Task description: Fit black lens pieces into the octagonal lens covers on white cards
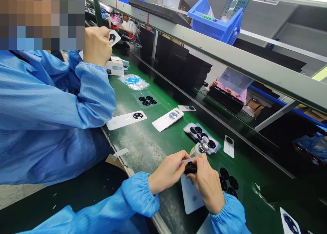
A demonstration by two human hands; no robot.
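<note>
The green tabletop (143, 142) looks smooth and semi-glossy, scuffed greyish in patches. The flat white rectangular panels (167, 122) appear smooth, with glossy black discs (149, 100). Blue sleeves (140, 193) are wrinkled cloth; the blue open bin (217, 21) looks plastic; the round silvery cap (203, 147) shines like metal.

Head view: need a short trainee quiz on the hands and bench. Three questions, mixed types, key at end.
1. With a thin pale strip between their fingertips, the left hand and right hand are over:
A) a brown cardboard box
B) a white rectangular panel
C) a clear plastic bag
2. True or false: the open blue plastic bin stands on the green bench.
3. Fill in: the co-worker's raised hand holds a white piece with a ___ round patch.

Key: 1 B; 2 false; 3 black.
</note>
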